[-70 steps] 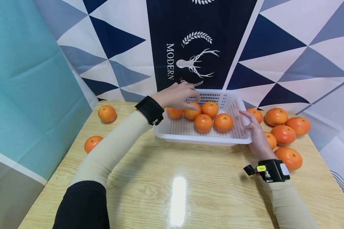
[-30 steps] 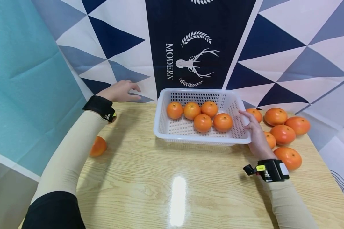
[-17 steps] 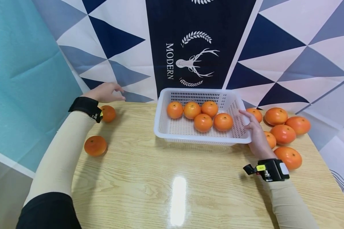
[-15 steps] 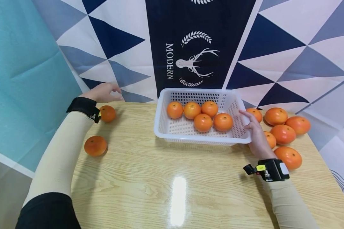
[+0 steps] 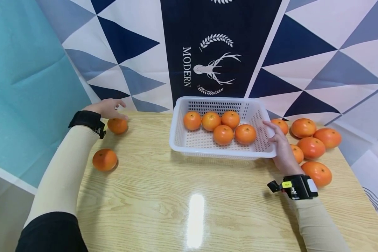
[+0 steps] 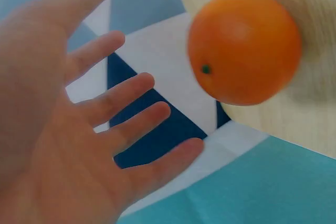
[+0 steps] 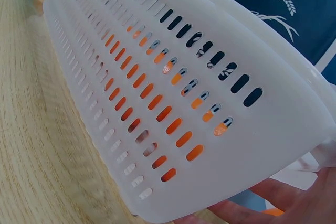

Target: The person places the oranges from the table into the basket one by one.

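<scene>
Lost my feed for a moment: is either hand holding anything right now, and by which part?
Left hand holds nothing: its fingers are spread open beside an orange on the table. Right hand rests on the white basket at its right wall.

An orange (image 5: 117, 125), round and glossy with a small green stem dot showing on its side in the left wrist view, sits on the wooden surface (image 5: 189, 196) near its far left corner, directly under the spread fingers (image 6: 123, 95) of the left hand (image 5: 107, 107). A white slotted plastic basket (image 5: 189, 147) rests flat farther right, holding 5 oranges (image 5: 223, 134) in 2 loose rows; the right hand (image 5: 278, 143) touches its right rim.
</scene>
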The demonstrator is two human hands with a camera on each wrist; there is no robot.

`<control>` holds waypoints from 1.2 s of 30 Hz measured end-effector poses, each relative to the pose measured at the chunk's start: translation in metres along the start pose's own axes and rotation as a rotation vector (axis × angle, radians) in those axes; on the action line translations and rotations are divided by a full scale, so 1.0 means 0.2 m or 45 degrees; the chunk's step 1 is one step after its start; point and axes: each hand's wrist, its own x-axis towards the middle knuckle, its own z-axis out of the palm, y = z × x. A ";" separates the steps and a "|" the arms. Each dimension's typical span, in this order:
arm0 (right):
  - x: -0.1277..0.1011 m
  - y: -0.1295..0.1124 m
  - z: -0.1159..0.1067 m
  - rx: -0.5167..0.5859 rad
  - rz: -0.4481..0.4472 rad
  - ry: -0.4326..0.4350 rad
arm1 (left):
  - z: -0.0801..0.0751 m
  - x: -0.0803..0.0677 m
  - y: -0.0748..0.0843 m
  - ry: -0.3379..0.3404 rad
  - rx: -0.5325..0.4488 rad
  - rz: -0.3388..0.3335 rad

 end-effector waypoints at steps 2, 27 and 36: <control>0.00 0.00 0.00 -0.002 -0.011 -0.004 | 0.02 -0.01 -0.02 -0.036 -0.046 0.022; 0.00 0.00 0.00 0.004 -0.002 0.000 | 0.22 0.04 -0.15 -0.054 -0.243 0.105; 0.00 0.00 0.00 0.006 -0.016 -0.007 | 0.23 0.03 -0.16 0.019 -0.128 0.192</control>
